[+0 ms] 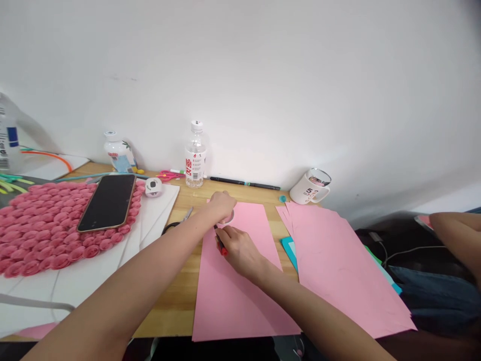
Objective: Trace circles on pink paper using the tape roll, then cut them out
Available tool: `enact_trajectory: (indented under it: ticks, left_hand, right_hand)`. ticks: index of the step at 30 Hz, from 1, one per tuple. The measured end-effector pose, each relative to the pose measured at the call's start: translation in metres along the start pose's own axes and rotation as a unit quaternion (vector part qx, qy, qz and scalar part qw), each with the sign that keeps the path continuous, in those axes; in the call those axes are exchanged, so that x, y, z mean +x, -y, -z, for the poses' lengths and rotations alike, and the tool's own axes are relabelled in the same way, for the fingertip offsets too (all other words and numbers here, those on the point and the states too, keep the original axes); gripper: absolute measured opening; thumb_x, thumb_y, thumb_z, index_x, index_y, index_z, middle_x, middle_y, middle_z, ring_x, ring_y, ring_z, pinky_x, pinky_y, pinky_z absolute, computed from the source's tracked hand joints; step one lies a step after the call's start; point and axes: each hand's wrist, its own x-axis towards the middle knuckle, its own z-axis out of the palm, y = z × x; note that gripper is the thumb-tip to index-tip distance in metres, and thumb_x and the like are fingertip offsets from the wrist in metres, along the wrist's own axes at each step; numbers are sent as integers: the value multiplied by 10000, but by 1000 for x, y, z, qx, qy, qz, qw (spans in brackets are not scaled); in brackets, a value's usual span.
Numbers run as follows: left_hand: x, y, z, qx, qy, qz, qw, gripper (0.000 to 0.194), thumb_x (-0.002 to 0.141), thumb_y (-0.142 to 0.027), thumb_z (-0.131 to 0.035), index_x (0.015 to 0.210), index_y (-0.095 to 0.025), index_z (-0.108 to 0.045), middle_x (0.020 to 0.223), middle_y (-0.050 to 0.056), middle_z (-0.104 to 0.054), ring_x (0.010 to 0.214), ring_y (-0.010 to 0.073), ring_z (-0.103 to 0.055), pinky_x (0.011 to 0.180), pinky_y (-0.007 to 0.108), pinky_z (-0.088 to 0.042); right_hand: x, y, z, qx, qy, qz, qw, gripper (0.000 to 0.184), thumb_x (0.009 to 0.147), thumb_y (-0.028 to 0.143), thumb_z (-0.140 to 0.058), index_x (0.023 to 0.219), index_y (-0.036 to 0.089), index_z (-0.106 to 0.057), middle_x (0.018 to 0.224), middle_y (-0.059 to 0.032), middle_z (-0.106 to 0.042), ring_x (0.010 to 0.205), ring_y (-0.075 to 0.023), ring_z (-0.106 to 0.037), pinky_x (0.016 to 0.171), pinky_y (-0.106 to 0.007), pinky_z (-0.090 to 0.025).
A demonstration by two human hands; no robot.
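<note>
A sheet of pink paper [240, 296] lies lengthwise before me on the wooden table. At its far end my left hand [222, 204] presses down with bent fingers on a small round object with a grey rim [232, 216]; the fingers hide most of it. My right hand [238, 249] is closed around a black and red pen [222, 248], its tip end close to the round object, below my left hand. Whether the tip touches the paper I cannot tell. Scissors [187, 214] lie left of the sheet, partly behind my left forearm.
Pink sheets [345, 271] are stacked at right, near a tilted white mug [310, 188]. A water bottle [195, 158] and markers [244, 182] stand or lie by the wall. Left are pink paper rosettes [48, 220] under a phone [107, 203]. Another person's arm [458, 240] shows far right.
</note>
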Motion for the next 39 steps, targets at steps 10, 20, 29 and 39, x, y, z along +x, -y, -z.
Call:
enact_trajectory:
  ticks: [10,20,29,39]
  left_hand:
    - [0,1,3,13,3,-4,1000,678,459,-20,-671,1110,-203,-619,1146,141,-593,869,244,-619,686,292,-470]
    - [-1,2,3,4,0,2,1000,619,430,-42,-695,1024,-208,-646,1047,115,-618,850,232,-603,672,277,-470]
    - [-9,-1,3,-3,3,8,1000,535,451,-47,-646,968,-184,-638,1096,145,-610,832,246,-604,671,315,-467]
    - [-9,-3,5,2,8,6,1000,563,455,-30,-651,995,-191,-632,1088,133,-625,885,266,-612,715,322,-469]
  right_hand:
    - [8,6,-2,-19,14,-14,1000,209,779,-21,-453,708,171,-497,692,-44,-546,537,-136,-462,466,-259,-324]
    - [-2,-5,12,54,-20,-74,996,187,786,24,-476,702,164,-565,656,-31,-588,519,-115,-498,482,-240,-356]
    - [-42,-49,36,601,-168,-400,671,233,758,359,-676,764,127,-652,798,-81,-702,837,-234,-698,823,-413,-572]
    - [-45,-58,41,665,-228,-412,580,384,687,284,-764,934,177,-489,842,-56,-714,784,-198,-710,826,-402,-579]
